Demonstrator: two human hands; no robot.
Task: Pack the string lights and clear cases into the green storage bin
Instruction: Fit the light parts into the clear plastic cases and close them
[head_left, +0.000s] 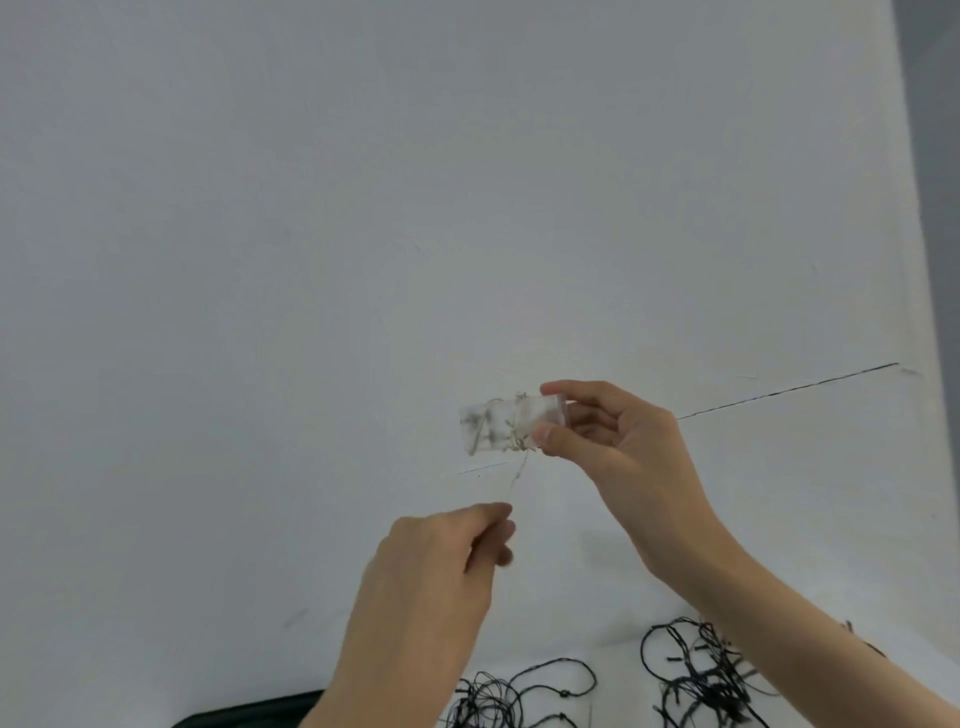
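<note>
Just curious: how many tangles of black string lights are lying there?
2: the centre tangle at the bottom edge, the right tangle partly behind the forearm; more may lie off-frame.

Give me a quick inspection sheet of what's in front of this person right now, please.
Surface: white table, only a strip of it in view at the bottom.
Job's things: clear case with thin wire wound round it, held up in the air; black string lights lie loose on the table.
Clutter: dark object at the bottom edge, too cut off to name.
Hands: right hand holds the case by one end; left hand pinches the wire below it.
Cables: the wire runs from the case down to the left hand; the string lights lie in tangled loops.
Surroundings: plain white wall.
</note>
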